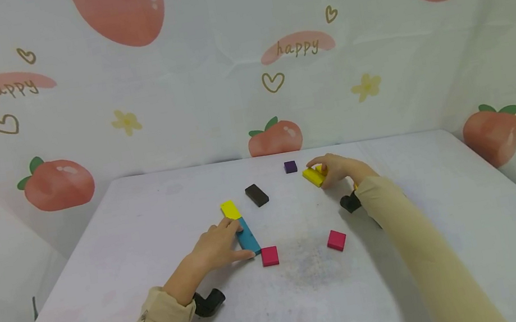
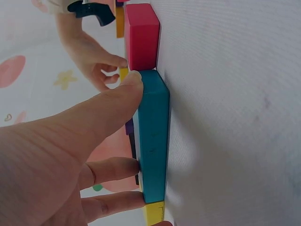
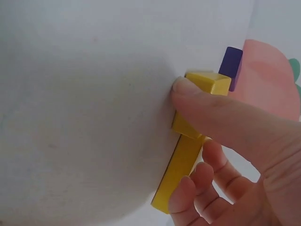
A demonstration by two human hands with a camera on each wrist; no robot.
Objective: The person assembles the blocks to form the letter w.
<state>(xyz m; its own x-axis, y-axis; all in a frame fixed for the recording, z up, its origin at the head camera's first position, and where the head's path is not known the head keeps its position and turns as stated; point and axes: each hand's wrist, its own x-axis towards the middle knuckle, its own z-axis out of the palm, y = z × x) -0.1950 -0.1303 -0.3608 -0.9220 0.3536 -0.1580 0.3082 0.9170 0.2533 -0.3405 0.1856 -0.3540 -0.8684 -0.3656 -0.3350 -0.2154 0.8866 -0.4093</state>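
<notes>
Peach-printed white cloth point(image 1: 210, 60) backs the white table point(image 1: 310, 317), and look at the left hand point(image 1: 216, 246): digits spread apart, thumb and fingers touching a long blue block point(image 1: 249, 240), a flat yellow block point(image 1: 230, 210) at its far end! Across the table, the right hand point(image 1: 339, 168) pinches a chunky yellow block point(image 3: 207, 81), a longer yellow bar point(image 3: 177, 172) adjoining. Small purple block point(image 1: 291, 167) near that; dark brown rectangular block point(image 1: 257, 195) between the hands; one red square block point(image 1: 270, 256) beside the blue, another red square block point(image 1: 336, 240) off right.

A person's sleeved arms point(image 1: 424, 253) reach forward, left grip point(image 1: 217, 245) with thumb point(image 2: 108, 110) spread from fingers point(image 2: 115, 170), right grip point(image 1: 337, 168) farther out, fingers curled.
</notes>
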